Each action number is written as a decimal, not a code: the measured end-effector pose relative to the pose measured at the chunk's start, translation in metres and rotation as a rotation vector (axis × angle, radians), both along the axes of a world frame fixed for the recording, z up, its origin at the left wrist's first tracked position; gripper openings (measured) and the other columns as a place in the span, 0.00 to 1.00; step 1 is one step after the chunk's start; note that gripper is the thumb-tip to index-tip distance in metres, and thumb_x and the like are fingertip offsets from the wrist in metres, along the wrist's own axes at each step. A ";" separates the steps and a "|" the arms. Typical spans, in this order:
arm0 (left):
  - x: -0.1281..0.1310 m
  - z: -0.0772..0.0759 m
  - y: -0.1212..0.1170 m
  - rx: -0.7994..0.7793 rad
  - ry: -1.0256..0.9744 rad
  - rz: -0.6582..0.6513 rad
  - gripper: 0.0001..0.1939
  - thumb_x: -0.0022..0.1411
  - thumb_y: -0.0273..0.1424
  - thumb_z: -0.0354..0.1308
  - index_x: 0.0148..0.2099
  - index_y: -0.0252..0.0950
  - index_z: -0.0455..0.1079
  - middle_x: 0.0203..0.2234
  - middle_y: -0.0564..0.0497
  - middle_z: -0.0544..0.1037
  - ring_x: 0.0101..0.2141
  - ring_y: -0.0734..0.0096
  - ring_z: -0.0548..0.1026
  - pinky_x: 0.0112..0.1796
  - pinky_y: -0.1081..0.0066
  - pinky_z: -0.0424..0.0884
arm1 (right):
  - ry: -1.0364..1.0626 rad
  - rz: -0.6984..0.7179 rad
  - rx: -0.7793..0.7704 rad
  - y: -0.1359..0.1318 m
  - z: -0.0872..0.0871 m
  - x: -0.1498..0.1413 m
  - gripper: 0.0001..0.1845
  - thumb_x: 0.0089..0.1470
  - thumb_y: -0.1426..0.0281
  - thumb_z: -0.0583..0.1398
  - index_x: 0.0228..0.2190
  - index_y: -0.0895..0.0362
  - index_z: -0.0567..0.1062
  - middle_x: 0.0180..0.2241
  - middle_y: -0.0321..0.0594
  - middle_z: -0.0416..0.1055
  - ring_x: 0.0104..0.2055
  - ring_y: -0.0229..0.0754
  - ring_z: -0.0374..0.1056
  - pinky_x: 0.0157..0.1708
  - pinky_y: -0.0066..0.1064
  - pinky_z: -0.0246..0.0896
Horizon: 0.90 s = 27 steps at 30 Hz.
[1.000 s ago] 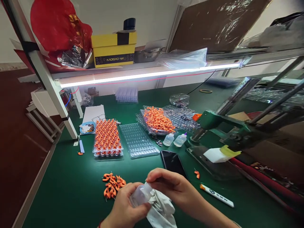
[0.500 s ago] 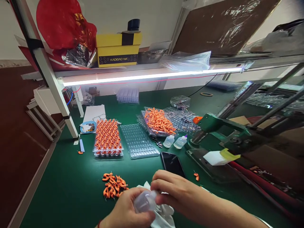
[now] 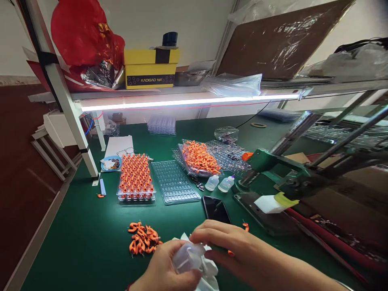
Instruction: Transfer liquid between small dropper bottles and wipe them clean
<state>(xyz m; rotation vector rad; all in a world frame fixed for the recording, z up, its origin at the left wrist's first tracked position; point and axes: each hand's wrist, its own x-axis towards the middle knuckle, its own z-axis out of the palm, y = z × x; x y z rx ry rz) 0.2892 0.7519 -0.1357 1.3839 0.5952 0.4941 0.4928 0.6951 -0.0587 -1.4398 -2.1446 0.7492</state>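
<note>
Translucent plastic bottle [image 3: 189,256], clamped with a white cloth [image 3: 209,268] between both hands [image 3: 169,270], could slip onto the orange parts [image 3: 142,242] just left if the grip loosens.

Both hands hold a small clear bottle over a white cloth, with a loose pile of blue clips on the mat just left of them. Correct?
Not quite: the clips are orange, not blue, as the head view shows. The left hand and right hand do hold the small clear bottle over the white cloth.

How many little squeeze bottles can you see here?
3: two small bottles stand side by side beyond the phone; a third bottle is held in both hands. Others may be hidden.
</note>
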 end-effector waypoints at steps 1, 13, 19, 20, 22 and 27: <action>0.000 0.001 -0.001 0.025 0.009 0.005 0.19 0.48 0.28 0.62 0.44 0.28 0.76 0.30 0.51 0.73 0.29 0.72 0.66 0.31 0.73 0.63 | 0.011 -0.016 0.005 0.001 -0.002 -0.002 0.12 0.63 0.73 0.58 0.46 0.51 0.74 0.42 0.39 0.77 0.42 0.41 0.74 0.42 0.31 0.69; 0.009 -0.013 -0.002 -0.486 -0.261 -0.231 0.34 0.36 0.55 0.72 0.32 0.29 0.73 0.16 0.55 0.68 0.15 0.81 0.62 0.19 0.78 0.56 | 0.821 0.067 -0.367 0.014 -0.037 0.008 0.23 0.50 0.54 0.70 0.43 0.53 0.80 0.34 0.36 0.67 0.30 0.35 0.69 0.31 0.26 0.64; 0.016 -0.008 -0.006 -0.139 -0.139 0.097 0.24 0.46 0.45 0.70 0.38 0.32 0.73 0.26 0.51 0.72 0.25 0.74 0.67 0.30 0.73 0.63 | 0.717 -0.203 -0.192 0.008 -0.045 -0.020 0.19 0.59 0.53 0.62 0.37 0.58 0.75 0.29 0.36 0.66 0.30 0.38 0.62 0.29 0.28 0.59; 0.015 -0.005 -0.006 0.021 -0.067 0.198 0.20 0.48 0.41 0.68 0.40 0.32 0.74 0.30 0.49 0.74 0.30 0.70 0.68 0.34 0.71 0.63 | 0.667 -0.244 -0.163 0.007 -0.046 -0.021 0.19 0.60 0.53 0.61 0.37 0.58 0.75 0.28 0.36 0.66 0.30 0.38 0.61 0.29 0.29 0.58; 0.014 0.000 -0.004 0.163 0.027 0.253 0.18 0.49 0.37 0.66 0.41 0.32 0.74 0.32 0.48 0.74 0.33 0.67 0.69 0.36 0.69 0.63 | 0.610 -0.253 -0.146 0.008 -0.046 -0.019 0.21 0.60 0.52 0.61 0.37 0.58 0.74 0.28 0.36 0.67 0.30 0.38 0.61 0.28 0.28 0.57; 0.012 0.007 0.000 -0.418 -0.098 -0.182 0.22 0.38 0.40 0.71 0.31 0.32 0.69 0.20 0.57 0.67 0.19 0.80 0.60 0.22 0.75 0.56 | 0.647 -0.115 -0.205 0.009 -0.044 -0.011 0.30 0.53 0.42 0.61 0.36 0.58 0.75 0.29 0.37 0.67 0.26 0.38 0.65 0.26 0.28 0.61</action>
